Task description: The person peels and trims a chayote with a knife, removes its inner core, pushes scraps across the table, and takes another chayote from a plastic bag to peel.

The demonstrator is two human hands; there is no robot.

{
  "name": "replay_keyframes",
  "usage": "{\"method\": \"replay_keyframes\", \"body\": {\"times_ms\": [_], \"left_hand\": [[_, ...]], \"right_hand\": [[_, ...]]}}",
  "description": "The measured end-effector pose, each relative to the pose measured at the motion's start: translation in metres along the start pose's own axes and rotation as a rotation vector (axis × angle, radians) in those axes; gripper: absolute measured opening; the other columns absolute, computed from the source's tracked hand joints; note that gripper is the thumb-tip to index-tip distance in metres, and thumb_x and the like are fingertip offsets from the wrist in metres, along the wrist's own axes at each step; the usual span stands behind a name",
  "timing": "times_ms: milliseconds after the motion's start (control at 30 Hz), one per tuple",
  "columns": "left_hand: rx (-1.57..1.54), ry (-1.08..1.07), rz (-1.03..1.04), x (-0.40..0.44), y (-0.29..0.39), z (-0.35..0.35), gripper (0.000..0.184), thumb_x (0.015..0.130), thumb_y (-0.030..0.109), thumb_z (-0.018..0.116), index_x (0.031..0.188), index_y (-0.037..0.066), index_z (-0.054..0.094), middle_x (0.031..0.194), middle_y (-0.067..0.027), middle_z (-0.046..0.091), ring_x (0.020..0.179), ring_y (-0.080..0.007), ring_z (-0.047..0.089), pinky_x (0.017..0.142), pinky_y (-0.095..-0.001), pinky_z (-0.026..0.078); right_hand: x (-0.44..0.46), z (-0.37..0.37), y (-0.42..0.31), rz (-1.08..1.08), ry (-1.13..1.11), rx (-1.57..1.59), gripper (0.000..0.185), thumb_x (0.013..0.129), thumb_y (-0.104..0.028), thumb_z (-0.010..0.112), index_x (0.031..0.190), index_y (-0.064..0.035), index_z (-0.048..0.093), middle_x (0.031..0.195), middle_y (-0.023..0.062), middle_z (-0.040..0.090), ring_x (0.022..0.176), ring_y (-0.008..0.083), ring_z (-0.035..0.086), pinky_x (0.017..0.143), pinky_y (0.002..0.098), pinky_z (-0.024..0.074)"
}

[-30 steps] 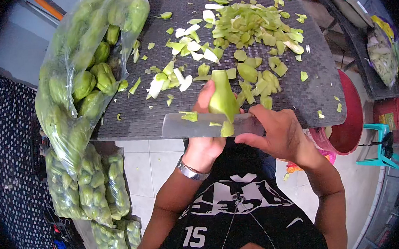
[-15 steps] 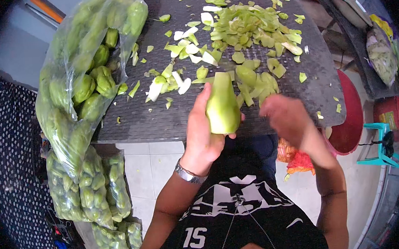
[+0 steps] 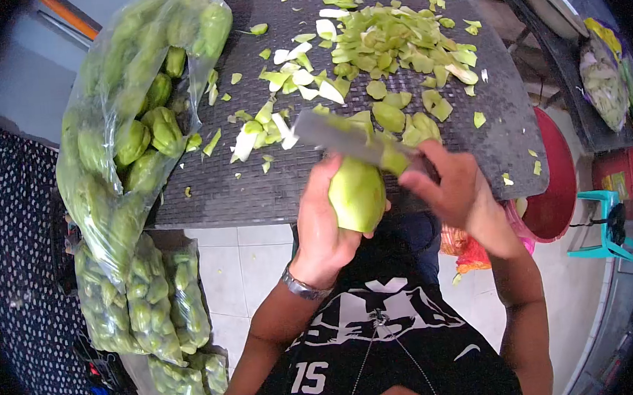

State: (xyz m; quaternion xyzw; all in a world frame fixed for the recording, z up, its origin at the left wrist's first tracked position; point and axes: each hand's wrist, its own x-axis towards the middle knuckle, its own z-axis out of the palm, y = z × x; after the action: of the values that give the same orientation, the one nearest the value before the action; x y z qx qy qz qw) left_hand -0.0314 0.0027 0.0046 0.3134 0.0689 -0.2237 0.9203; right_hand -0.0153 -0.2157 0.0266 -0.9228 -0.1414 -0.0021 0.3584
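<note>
In my left hand (image 3: 317,227) I grip a pale green, peeled chayote (image 3: 357,194), its rounded end toward me. My right hand (image 3: 454,188) is closed around the handle of a broad-bladed knife (image 3: 342,138). The blurred blade lies across the upper end of the chayote; whether it touches cannot be made out. Past the blade, a heap of green peelings (image 3: 394,41) covers the dark woven-pattern table (image 3: 221,193). Whitish cut pieces (image 3: 246,140) are scattered left of the knife.
A large clear bag of unpeeled chayotes (image 3: 134,115) rests on the table's left side. Several more filled bags (image 3: 147,294) are stacked below it. Right of the table stand a red tub (image 3: 554,181) and a turquoise stool (image 3: 601,232). A dark side table (image 3: 581,98) holds bagged produce.
The knife, motion-blurred out of sight before, now shows across the chayote's top. My right hand has turned and come slightly left. The chayote is tilted differently and sits a little lower.
</note>
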Motion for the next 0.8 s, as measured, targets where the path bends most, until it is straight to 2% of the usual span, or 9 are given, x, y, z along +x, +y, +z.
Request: {"method": "replay_keyframes", "body": {"times_ms": [100, 200, 300, 367, 500, 567, 633, 700, 800], "left_hand": [[0.069, 0.134, 0.038, 0.004, 0.002, 0.018, 0.049, 0.102, 0.054, 0.052, 0.125, 0.011, 0.057, 0.095, -0.0059, 0.067, 0.075, -0.0189, 0.070, 0.042, -0.0311, 0.048], [-0.060, 0.106, -0.034, 0.010, -0.001, -0.005, 0.052, 0.101, 0.050, 0.051, 0.130, 0.007, 0.060, 0.111, -0.0134, 0.070, 0.082, -0.0275, 0.072, 0.057, -0.0358, 0.060], [-0.048, 0.056, 0.010, 0.010, -0.001, 0.005, 0.052, 0.102, 0.049, 0.052, 0.132, 0.009, 0.060, 0.116, -0.0119, 0.070, 0.098, -0.0262, 0.071, 0.082, -0.0406, 0.060], [0.002, 0.077, 0.026, 0.009, 0.000, 0.008, 0.053, 0.102, 0.051, 0.052, 0.133, 0.009, 0.060, 0.117, -0.0110, 0.070, 0.108, -0.0251, 0.068, 0.095, -0.0430, 0.054], [-0.129, -0.015, 0.009, 0.004, 0.000, -0.003, 0.055, 0.102, 0.052, 0.049, 0.134, 0.007, 0.058, 0.113, -0.0131, 0.070, 0.095, -0.0269, 0.072, 0.066, -0.0365, 0.061], [-0.126, -0.018, -0.009, 0.000, 0.000, -0.003, 0.054, 0.103, 0.051, 0.048, 0.131, 0.006, 0.057, 0.106, -0.0129, 0.070, 0.082, -0.0265, 0.072, 0.052, -0.0330, 0.058], [0.007, 0.111, -0.034, -0.004, 0.007, 0.020, 0.051, 0.104, 0.050, 0.049, 0.127, 0.006, 0.059, 0.095, -0.0120, 0.069, 0.063, -0.0246, 0.070, 0.040, -0.0300, 0.050], [-0.021, 0.030, -0.077, -0.007, 0.013, 0.016, 0.051, 0.104, 0.050, 0.046, 0.128, 0.007, 0.059, 0.099, -0.0122, 0.069, 0.067, -0.0252, 0.069, 0.045, -0.0341, 0.052], [-0.007, 0.102, -0.084, -0.002, 0.015, 0.014, 0.053, 0.105, 0.053, 0.042, 0.131, 0.009, 0.058, 0.103, -0.0114, 0.069, 0.074, -0.0246, 0.068, 0.052, -0.0356, 0.054]], "right_hand": [[-0.001, -0.006, 0.002, 0.083, -0.078, 0.148, 0.051, 0.091, -0.052, 0.073, 0.102, -0.0036, 0.060, 0.070, 0.0265, 0.064, 0.075, 0.0485, 0.067, 0.058, 0.0499, 0.0518], [-0.013, -0.003, -0.010, -0.116, -0.123, 0.094, 0.053, 0.089, -0.052, 0.074, 0.106, -0.0033, 0.061, 0.070, 0.0243, 0.065, 0.072, 0.0464, 0.068, 0.058, 0.0492, 0.0521], [-0.015, -0.003, -0.019, -0.225, -0.130, 0.029, 0.057, 0.087, -0.054, 0.075, 0.106, -0.0025, 0.060, 0.070, 0.0223, 0.066, 0.070, 0.0447, 0.069, 0.057, 0.0490, 0.0526], [-0.013, -0.004, -0.018, -0.252, -0.114, -0.025, 0.058, 0.087, -0.055, 0.075, 0.106, -0.0024, 0.059, 0.071, 0.0223, 0.066, 0.070, 0.0447, 0.069, 0.058, 0.0491, 0.0529], [-0.005, -0.001, -0.002, -0.230, -0.074, -0.065, 0.058, 0.087, -0.056, 0.074, 0.105, -0.0034, 0.058, 0.073, 0.0232, 0.066, 0.073, 0.0459, 0.069, 0.060, 0.0508, 0.0533], [0.001, 0.000, 0.010, -0.169, -0.008, -0.078, 0.057, 0.087, -0.056, 0.073, 0.104, -0.0038, 0.057, 0.074, 0.0237, 0.066, 0.076, 0.0470, 0.068, 0.061, 0.0517, 0.0533], [0.012, -0.009, 0.028, -0.052, 0.060, -0.066, 0.053, 0.094, -0.054, 0.067, 0.097, -0.0021, 0.058, 0.067, 0.0211, 0.061, 0.065, 0.0418, 0.066, 0.056, 0.0492, 0.0512], [0.028, -0.014, 0.058, 0.016, 0.083, 0.009, 0.054, 0.099, -0.056, 0.060, 0.093, -0.0024, 0.059, 0.061, 0.0162, 0.058, 0.052, 0.0336, 0.062, 0.050, 0.0451, 0.0491], [0.036, -0.051, 0.041, 0.680, -0.369, 0.854, 0.058, 0.105, -0.058, 0.048, 0.088, -0.0046, 0.062, 0.056, 0.0064, 0.051, 0.042, 0.0184, 0.051, 0.041, 0.0368, 0.0423]]}}
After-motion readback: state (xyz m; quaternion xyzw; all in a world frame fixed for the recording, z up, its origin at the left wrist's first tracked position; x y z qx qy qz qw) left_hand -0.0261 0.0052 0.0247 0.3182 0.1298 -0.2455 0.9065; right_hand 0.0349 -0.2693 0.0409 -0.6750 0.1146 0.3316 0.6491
